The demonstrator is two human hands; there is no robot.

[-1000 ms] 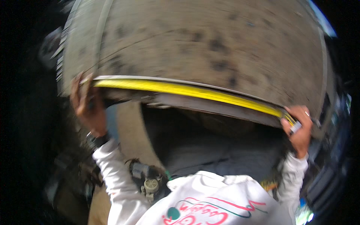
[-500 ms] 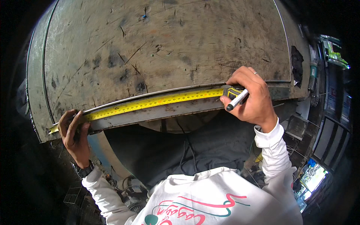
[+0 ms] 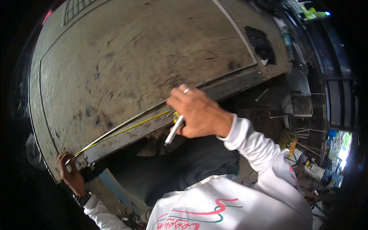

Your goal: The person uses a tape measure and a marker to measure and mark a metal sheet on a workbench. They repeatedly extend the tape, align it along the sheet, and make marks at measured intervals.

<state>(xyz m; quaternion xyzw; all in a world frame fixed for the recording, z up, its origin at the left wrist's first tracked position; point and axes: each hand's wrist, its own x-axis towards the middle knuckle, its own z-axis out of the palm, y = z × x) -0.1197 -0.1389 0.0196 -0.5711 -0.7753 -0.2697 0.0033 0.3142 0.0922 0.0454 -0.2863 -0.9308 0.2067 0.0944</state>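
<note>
A tape measure's yellow blade (image 3: 134,127) runs along the near edge of a worn worktable (image 3: 126,69), beside a thin metal bar (image 3: 214,78). My left hand (image 3: 71,174) is at the table's near left corner, its fingers curled at the blade's end; the exact hold is partly hidden. In my right hand (image 3: 201,113) is the tape measure's case (image 3: 176,116), mostly covered by the fingers. The same hand holds a white marker (image 3: 175,129), its dark end pointing down toward me.
A ragged dark piece (image 3: 260,44) lies on the table's right side. A grille-like metal piece (image 3: 78,9) rests at the far left. Right of the table are a wrench (image 3: 262,95), thin metal rods (image 3: 293,130) and a yellow bag (image 3: 287,142).
My view has turned and shifted. The right hand has moved left along the near edge with the tape case and marker, and the exposed blade looks shorter. The left hand remains by the corner.
</note>
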